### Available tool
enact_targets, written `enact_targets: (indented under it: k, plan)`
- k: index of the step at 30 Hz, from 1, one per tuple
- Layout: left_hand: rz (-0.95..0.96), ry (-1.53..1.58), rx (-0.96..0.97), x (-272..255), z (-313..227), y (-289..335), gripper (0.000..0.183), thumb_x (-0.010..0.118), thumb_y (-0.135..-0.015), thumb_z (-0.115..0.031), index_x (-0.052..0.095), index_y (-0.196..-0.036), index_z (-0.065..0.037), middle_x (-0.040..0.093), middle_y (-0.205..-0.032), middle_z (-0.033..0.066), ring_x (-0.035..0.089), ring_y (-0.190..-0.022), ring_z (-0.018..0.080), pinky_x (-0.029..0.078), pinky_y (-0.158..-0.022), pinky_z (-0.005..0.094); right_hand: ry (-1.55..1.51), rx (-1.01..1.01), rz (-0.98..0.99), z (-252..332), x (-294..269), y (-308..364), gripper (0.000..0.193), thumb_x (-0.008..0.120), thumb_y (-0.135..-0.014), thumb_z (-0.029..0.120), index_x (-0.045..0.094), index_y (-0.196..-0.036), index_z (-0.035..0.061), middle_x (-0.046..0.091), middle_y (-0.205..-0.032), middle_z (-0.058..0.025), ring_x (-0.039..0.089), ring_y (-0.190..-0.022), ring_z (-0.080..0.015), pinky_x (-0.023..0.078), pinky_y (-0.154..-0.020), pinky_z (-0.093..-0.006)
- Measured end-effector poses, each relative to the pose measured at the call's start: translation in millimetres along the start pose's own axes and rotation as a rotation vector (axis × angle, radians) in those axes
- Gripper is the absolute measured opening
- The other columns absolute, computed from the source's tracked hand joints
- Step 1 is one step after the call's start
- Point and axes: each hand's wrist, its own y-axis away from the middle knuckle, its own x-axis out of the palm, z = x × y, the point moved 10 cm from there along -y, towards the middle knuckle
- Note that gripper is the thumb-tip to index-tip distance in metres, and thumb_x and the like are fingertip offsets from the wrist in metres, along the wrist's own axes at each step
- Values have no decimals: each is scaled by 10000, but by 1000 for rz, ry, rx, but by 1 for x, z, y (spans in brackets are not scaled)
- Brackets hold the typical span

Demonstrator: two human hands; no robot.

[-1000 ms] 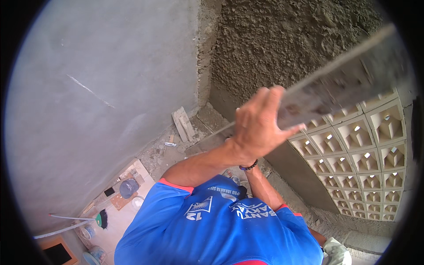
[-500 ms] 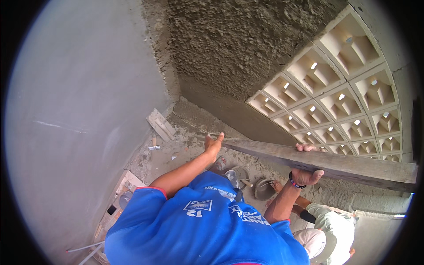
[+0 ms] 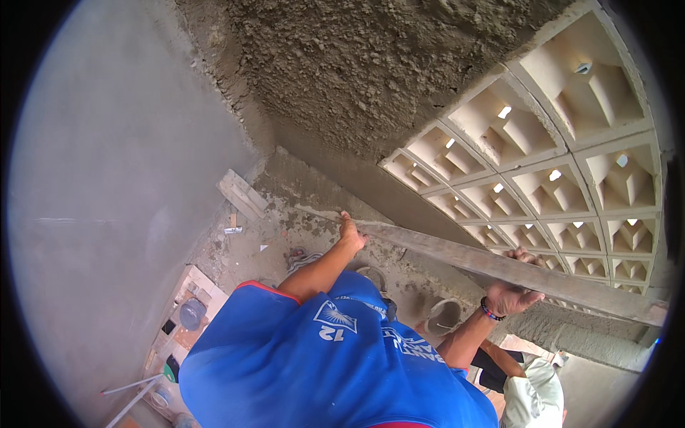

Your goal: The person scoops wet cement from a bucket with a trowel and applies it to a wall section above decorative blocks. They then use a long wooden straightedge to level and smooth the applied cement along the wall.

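A long, straight wooden board (image 3: 442, 251) runs from the middle of the view to the far right, its left end near the freshly plastered wall base. My left hand (image 3: 350, 234) is closed at that left end, thumb up. Farther right, my right hand (image 3: 508, 298) grips the board from below, with fingertips showing over the upper edge and a beaded bracelet on the wrist. Beyond the board is a wall of rough wet mortar (image 3: 342, 71), with a smoother band along its bottom. Pale ventilation blocks (image 3: 528, 178) adjoin the mortar on the right.
A smooth grey wall (image 3: 121, 178) rises on the left. Buckets (image 3: 444, 316) stand on the floor below the board. A co-worker in a pale shirt (image 3: 535, 392) is at lower right. Wood scraps (image 3: 241, 195) lie by the corner; a plank (image 3: 203, 285) holds containers at lower left.
The view has shifted, and the board's right part sits lower in it. My hands keep their hold. The co-worker's hand has left the bucket, and their capped head has dropped out of sight.
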Motion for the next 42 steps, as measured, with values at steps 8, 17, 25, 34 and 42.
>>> enact_targets:
  k: [8,17,25,34,42]
  plan:
    - [-138,12,100,12,-24,-8,768,465,-935,-589,206,-1494,-130,241,-1547,156,350,-1353,402,293,-1056,641,358,163,-505,-42,-140,22,513,650,-885,436,512,-1209,63,571,-1142,-128,537,-1139,-289,437,-963,-534]
    - [-163,-93,96,17,-64,-77,868,578,-914,-514,85,-1525,-142,264,-1528,187,410,-1275,491,441,-960,609,279,619,-844,-123,-274,86,430,682,-800,309,549,-1145,88,540,-1267,-129,515,-1180,-325,413,-991,-537]
    - [-167,-280,111,3,-50,-167,948,592,-912,-499,-53,-1532,-184,238,-1540,186,463,-1237,473,511,-908,532,290,920,-853,-203,-382,156,405,679,-811,331,582,-1137,112,589,-1219,-71,537,-1116,-309,426,-980,-481]
    - [-135,-230,144,-16,-15,-320,1007,617,-892,-505,-102,-1528,-200,177,-1572,153,362,-1332,437,467,-984,526,248,989,-775,-324,-480,188,418,619,-887,307,553,-1225,70,585,-1269,-104,545,-1171,-286,455,-973,-465]
    - [-12,-161,200,6,-22,-365,974,626,-894,-479,-49,-1539,-205,164,-1574,162,380,-1310,453,466,-985,510,227,1029,-715,-398,-528,184,391,557,-936,341,560,-1226,79,602,-1236,-103,576,-1124,-262,477,-963,-417]
